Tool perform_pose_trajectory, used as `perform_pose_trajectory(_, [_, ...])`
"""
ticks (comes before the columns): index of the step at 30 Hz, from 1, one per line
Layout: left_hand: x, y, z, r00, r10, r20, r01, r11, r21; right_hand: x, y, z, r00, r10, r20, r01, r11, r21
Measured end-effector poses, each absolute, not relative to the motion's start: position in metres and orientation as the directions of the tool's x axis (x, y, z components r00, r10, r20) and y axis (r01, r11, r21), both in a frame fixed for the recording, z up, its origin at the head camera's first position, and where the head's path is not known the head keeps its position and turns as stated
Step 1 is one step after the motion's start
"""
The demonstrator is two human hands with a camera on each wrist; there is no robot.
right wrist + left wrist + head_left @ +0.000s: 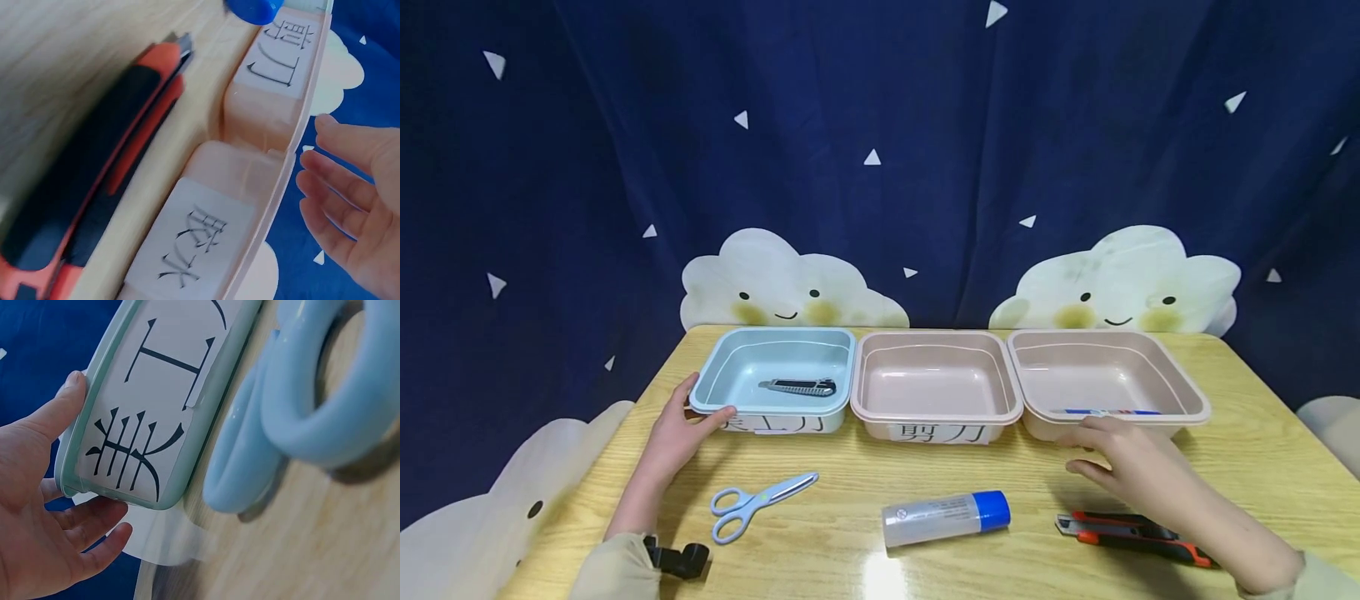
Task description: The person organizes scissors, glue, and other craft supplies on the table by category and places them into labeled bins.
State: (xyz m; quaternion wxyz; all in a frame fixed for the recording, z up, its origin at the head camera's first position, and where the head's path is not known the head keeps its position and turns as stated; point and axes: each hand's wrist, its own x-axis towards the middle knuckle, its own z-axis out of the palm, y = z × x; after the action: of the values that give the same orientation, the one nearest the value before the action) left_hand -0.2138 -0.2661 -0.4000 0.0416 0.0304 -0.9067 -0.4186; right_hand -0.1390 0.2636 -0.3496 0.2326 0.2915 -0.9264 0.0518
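Observation:
My left hand (688, 429) holds the front left corner of the light blue bin (790, 358), thumb on the front rim and fingers along the short side. Inside that bin lies a grey and black utility knife (799, 387). My right hand (1123, 462) is empty, its fingers loosely bent, in front of the right pink bin (1075, 371). A slim blue, white and red item (1108, 412) lies in that bin, partly hidden by the front wall. Below the right hand is a red and black utility knife (1131, 533). Light blue scissors (763, 498) lie near the left forearm.
A middle pink bin (936, 387) stands between the other two, all in a row at the table's back. A translucent bottle with a blue cap (943, 517) lies in front of it. Paper labels (194, 237) are on the bins' fronts. A dark blue curtain (880, 83) hangs behind.

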Motion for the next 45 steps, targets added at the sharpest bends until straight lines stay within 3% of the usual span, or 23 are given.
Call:
perform_pose_trajectory(3, [-0.214, -0.266, -0.400, -0.995, -0.087, 0.049, -0.019, 0.646, 0.763, -0.135, 0.270, -0.353, -0.753, -0.507, 0.420, -0.546, 0.837, 0.032])
perform_pose_trajectory(9, [-0.215, -0.266, -0.401, -0.995, -0.088, 0.046, -0.021, 0.646, 0.763, -0.126, 0.283, -0.360, -0.853, -0.491, 0.175, -0.502, 0.865, -0.021])
perform_pose_trajectory(21, [-0.214, -0.266, -0.403, -0.994, -0.089, 0.062, -0.011, 0.650, 0.760, -0.118, 0.299, -0.378, -0.890, -0.446, -0.094, -0.439, 0.894, -0.087])
perform_pose_trajectory(35, [-0.214, -0.266, -0.403, -0.994, -0.099, 0.052, -0.022, 0.637, 0.771, -0.119, 0.318, -0.396, -0.888, -0.395, -0.237, -0.360, 0.916, -0.178])
perform_pose_trajectory(45, [-0.213, -0.265, -0.401, -0.993, -0.114, 0.031, -0.048, 0.628, 0.777, -0.126, 0.343, -0.410, -0.845, -0.503, -0.180, -0.454, 0.854, -0.255])
